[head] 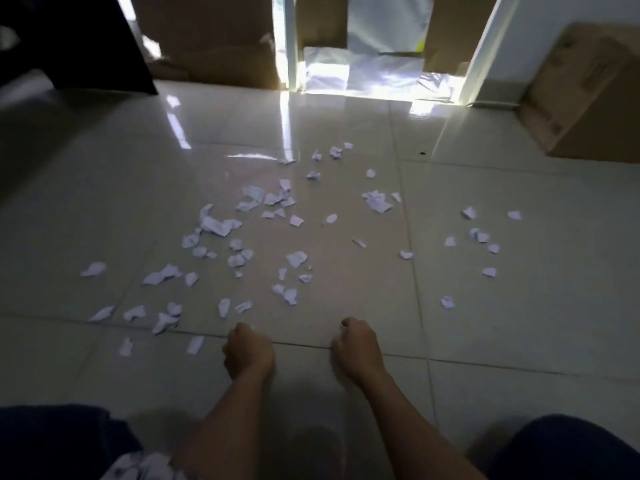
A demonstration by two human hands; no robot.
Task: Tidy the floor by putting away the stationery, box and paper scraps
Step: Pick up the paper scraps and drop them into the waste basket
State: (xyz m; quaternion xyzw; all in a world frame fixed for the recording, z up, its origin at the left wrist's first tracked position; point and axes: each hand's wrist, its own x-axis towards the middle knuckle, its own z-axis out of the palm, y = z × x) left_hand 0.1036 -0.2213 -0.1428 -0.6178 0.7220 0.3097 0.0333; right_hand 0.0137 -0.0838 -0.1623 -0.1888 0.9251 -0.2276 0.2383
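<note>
Several white paper scraps (221, 225) lie scattered over the glossy tiled floor (519, 323), from the left side across to the right, with a small cluster at the right (479, 235). My left hand (247, 351) is low over the floor near the front, fingers curled closed, just below a few scraps. My right hand (356, 348) is beside it, also closed into a fist; a bit of white shows at its fingertips, and I cannot tell whether it holds a scrap. A heap of white paper (145, 467) sits at the bottom left by my knee.
A cardboard box (585, 95) stands at the back right against the wall. Flat cardboard (214, 43) leans at the back beside a bright doorway (377, 74). A dark object (76, 43) fills the back left. My knees (568, 452) frame the bottom edge.
</note>
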